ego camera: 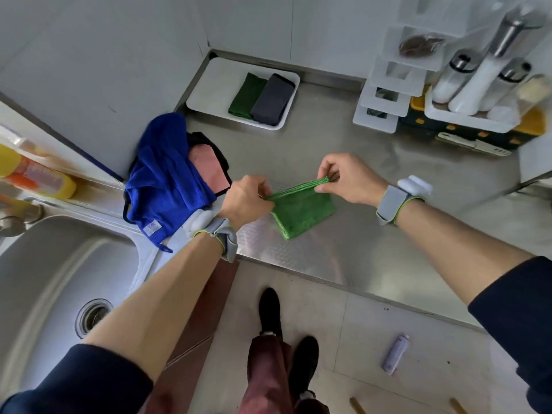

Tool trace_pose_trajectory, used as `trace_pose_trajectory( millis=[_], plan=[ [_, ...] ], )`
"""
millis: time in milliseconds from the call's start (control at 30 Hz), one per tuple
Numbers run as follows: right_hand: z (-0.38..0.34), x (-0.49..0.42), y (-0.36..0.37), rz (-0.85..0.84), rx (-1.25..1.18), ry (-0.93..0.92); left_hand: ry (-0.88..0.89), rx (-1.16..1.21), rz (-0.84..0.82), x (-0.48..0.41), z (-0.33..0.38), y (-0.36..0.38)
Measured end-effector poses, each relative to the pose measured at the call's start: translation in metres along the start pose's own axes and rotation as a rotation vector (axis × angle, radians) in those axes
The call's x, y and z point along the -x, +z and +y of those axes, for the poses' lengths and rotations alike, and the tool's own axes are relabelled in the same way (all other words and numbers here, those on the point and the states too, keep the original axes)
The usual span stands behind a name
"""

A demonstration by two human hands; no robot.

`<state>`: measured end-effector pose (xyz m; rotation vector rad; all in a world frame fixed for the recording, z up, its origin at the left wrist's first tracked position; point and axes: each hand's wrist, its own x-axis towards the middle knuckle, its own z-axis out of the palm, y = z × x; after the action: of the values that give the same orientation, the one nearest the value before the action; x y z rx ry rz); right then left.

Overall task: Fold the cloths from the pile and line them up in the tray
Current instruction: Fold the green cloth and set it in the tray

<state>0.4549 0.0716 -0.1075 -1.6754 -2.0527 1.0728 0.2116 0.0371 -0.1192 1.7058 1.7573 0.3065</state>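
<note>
A bright green cloth (303, 209), folded over, hangs just above the steel counter (373, 234). My left hand (246, 201) pinches its left top corner and my right hand (343, 179) pinches its right top corner, holding the layered edge taut between them. The pile (170, 180) lies to the left: a blue cloth on top of a pink one and a dark one. At the back stands the white tray (209, 85), with a folded dark green cloth (246, 95) and a folded grey cloth (273, 100) side by side at its right end.
A steel sink (59, 279) lies at the left, with bottles (33, 174) on a ledge behind it. White racks, shakers and a container rack (466, 85) crowd the back right. On the floor below the counter edge lies a small purple can (395, 354), beside my feet.
</note>
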Motion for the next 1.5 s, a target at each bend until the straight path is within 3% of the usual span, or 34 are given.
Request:
trace_pose_trajectory(
  millis=[167,233,333,500,633,767,933,1000,1100,1300,1400,1500],
  plan=[
    [-0.008,0.028,-0.031,0.114,-0.067,-0.033,0.133,-0.029,0.146,0.008,0.034,-0.025],
    [-0.011,0.042,-0.037,0.095,0.005,-0.045,0.203,-0.145,0.060,0.019,0.043,-0.028],
    [-0.010,0.056,-0.037,-0.099,0.139,-0.002,0.240,-0.252,-0.185,0.026,0.047,-0.028],
    [-0.006,0.069,-0.038,-0.150,0.049,0.021,0.212,-0.225,-0.253,0.028,0.047,-0.027],
    [-0.004,0.066,-0.032,-0.090,0.051,0.033,0.208,-0.173,-0.201,0.024,0.045,-0.022],
    [0.000,0.062,-0.032,0.036,0.085,0.009,0.320,-0.124,-0.094,0.021,0.038,-0.017],
    [0.017,0.067,-0.005,0.088,0.216,0.035,0.412,-0.403,-0.102,0.024,0.015,0.017],
    [0.027,0.078,0.016,0.046,0.243,0.065,0.419,-0.502,-0.150,0.034,0.002,0.038],
    [0.042,0.100,0.048,-0.123,0.341,-0.036,0.454,-0.558,-0.216,0.053,-0.020,0.066],
    [0.056,0.116,0.075,-0.259,0.437,-0.207,0.662,-0.491,-0.156,0.069,-0.048,0.084],
    [0.056,0.118,0.076,-0.286,0.333,-0.136,0.620,-0.451,-0.232,0.070,-0.050,0.083],
    [0.051,0.112,0.072,-0.185,0.138,-0.011,0.418,-0.361,-0.242,0.066,-0.048,0.082]
  ],
)
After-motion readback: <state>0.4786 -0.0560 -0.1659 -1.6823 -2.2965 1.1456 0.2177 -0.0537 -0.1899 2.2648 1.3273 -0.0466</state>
